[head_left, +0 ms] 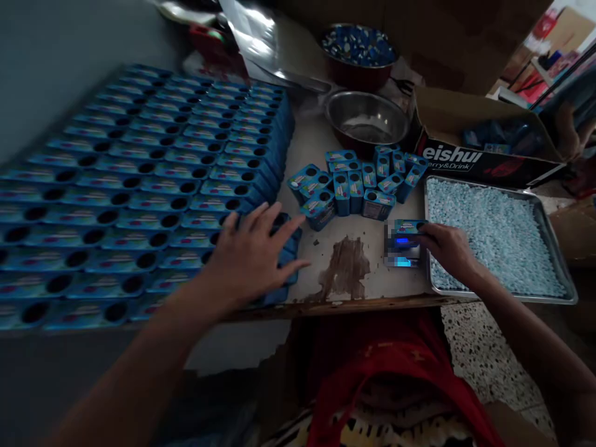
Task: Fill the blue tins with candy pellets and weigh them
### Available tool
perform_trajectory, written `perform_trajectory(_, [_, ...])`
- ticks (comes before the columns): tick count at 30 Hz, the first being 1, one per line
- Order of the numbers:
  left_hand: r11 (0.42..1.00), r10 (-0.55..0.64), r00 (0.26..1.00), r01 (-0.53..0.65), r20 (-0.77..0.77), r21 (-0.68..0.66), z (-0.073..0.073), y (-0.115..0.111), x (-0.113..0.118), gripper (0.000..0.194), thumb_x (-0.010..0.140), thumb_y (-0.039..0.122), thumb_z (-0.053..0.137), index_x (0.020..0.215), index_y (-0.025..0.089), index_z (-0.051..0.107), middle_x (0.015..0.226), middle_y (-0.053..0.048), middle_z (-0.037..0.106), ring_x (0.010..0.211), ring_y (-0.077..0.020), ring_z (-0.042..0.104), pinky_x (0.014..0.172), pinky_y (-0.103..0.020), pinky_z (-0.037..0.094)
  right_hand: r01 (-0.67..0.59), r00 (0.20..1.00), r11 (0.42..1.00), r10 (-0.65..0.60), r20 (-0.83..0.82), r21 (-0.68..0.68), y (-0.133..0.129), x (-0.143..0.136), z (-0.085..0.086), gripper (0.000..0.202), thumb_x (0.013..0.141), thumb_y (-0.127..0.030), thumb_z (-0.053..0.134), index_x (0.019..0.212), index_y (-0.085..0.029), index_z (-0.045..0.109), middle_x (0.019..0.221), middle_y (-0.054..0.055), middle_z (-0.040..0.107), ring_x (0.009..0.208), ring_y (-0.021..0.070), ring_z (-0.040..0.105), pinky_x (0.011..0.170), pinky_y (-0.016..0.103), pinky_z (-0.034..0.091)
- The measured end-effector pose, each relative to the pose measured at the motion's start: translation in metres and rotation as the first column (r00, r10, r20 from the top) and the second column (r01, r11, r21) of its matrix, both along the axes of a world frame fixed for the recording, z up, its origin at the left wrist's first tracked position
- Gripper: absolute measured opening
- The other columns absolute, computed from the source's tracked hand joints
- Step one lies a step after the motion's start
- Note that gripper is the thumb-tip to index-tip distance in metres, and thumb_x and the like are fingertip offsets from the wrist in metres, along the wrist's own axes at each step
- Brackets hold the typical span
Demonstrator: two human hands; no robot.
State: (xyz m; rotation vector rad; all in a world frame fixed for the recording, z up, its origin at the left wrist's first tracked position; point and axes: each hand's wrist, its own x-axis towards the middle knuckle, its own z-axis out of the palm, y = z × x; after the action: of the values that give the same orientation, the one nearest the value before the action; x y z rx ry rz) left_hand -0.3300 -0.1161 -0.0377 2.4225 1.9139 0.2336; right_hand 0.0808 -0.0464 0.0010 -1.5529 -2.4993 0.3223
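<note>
My left hand (254, 254) is spread with its fingers apart over the near right corner of a large block of blue boxes (153, 183), whose tops have dark round holes. My right hand (447, 248) pinches a small blue box (405, 226) at the left edge of a metal tray (572, 292) filled with pale blue pellets (493, 236). Part of that box is pixelated. Between my hands, farther back, a loose group of blue boxes (355, 189) stands on the table, some of them tilted.
Behind the loose boxes sits a metal bowl (333, 118), with a red bowl (358, 73) of blue and silver pieces beyond it. An open carton (493, 164) holding blue items borders the tray's far side. A person's hand (570, 133) shows at the right.
</note>
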Motion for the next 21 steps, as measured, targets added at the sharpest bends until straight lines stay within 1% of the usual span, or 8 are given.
perform_trajectory(2, [0.999,0.047,0.999,-0.047,0.004,0.007,-0.004,-0.02,0.022,0.061,0.104,0.038,0.056,0.164,0.022,0.055,0.178,-0.025,0.039,0.168,-0.0503,0.03,0.131,-0.083,0.019,0.032,0.999,0.999,-0.032,-0.014,0.014,-0.003,0.006,-0.011,0.022,0.108,-0.037,0.063,0.107,-0.023,0.08,0.098,0.01,0.082,0.088,0.0275,0.077,0.076,0.033,0.047])
perform_trajectory(5, [0.992,0.125,0.99,-0.124,0.061,-0.019,-0.014,-0.036,0.039,0.062,0.106,0.021,0.042,0.166,0.032,0.053,0.177,-0.017,0.045,0.169,-0.0476,0.03,0.128,-0.09,0.013,0.037,0.998,0.999,-0.037,-0.041,0.002,-0.003,0.007,-0.022,0.021,0.108,-0.035,0.064,0.107,-0.022,0.08,0.099,0.01,0.083,0.09,0.0267,0.077,0.077,0.033,0.047])
perform_trajectory(9, [0.989,0.134,0.974,-0.142,0.185,0.034,-0.026,-0.041,0.031,0.072,0.106,0.022,0.037,0.173,0.047,0.037,0.18,-0.004,0.042,0.173,-0.0468,0.019,0.127,-0.094,0.008,0.033,0.986,0.995,-0.047,-0.157,-0.091,-0.004,0.012,-0.018,0.022,0.104,-0.039,0.07,0.114,-0.023,0.082,0.088,0.006,0.08,0.076,0.0212,0.071,0.073,0.031,0.047])
perform_trajectory(11, [0.991,0.093,0.97,-0.111,0.223,0.071,-0.027,-0.042,0.028,0.073,0.106,0.024,0.039,0.173,0.054,0.033,0.183,0.0,0.037,0.173,-0.0475,0.018,0.126,-0.095,0.004,0.065,0.961,0.99,-0.096,-0.259,-0.125,-0.004,0.027,-0.012,0.032,0.104,-0.047,0.071,0.124,-0.024,0.08,0.078,0.002,0.075,0.066,0.0183,0.064,0.069,0.031,0.047])
perform_trajectory(13, [0.989,0.075,0.97,-0.102,0.231,0.106,-0.024,-0.042,0.032,0.071,0.107,0.026,0.044,0.169,0.059,0.037,0.185,0.004,0.031,0.173,-0.0466,0.019,0.128,-0.093,0.001,0.136,0.947,0.988,-0.15,-0.285,-0.07,-0.004,0.053,-0.007,0.04,0.104,-0.052,0.069,0.132,-0.024,0.077,0.08,0.002,0.074,0.068,0.0192,0.064,0.072,0.033,0.051])
perform_trajectory(15, [0.986,0.062,0.975,-0.093,0.215,0.136,-0.016,-0.039,0.045,0.063,0.106,0.028,0.05,0.164,0.054,0.05,0.185,0.001,0.031,0.172,-0.0466,0.022,0.131,-0.09,0.004,0.145,0.973,0.989,-0.135,-0.187,0.04,-0.003,0.084,-0.009,0.044,0.105,-0.053,0.069,0.136,-0.023,0.074,0.101,0.009,0.079,0.09,0.0263,0.07,0.086,0.04,0.056])
perform_trajectory(18, [0.991,0.013,0.986,-0.035,0.167,0.128,-0.001,-0.024,0.078,0.043,0.106,0.027,0.056,0.146,0.032,0.071,0.175,-0.015,0.048,0.166,-0.0499,0.036,0.13,-0.088,0.016,-0.045,0.996,0.998,0.041,0.077,0.054,-0.003,0.124,-0.024,0.055,0.104,-0.054,0.07,0.149,-0.022,0.066,0.149,0.02,0.067,0.134,0.0395,0.061,0.108,0.053,0.051])
perform_trajectory(21, [0.994,-0.046,0.986,0.029,0.163,0.107,0.012,-0.003,0.114,0.033,0.103,0.023,0.062,0.132,0.028,0.077,0.166,-0.016,0.059,0.159,-0.0484,0.048,0.13,-0.086,0.021,-0.166,0.939,0.986,0.163,0.302,-0.016,-0.004,0.138,-0.041,0.049,0.109,-0.051,0.061,0.146,-0.02,0.067,0.152,0.022,0.064,0.137,0.0418,0.057,0.108,0.054,0.049])
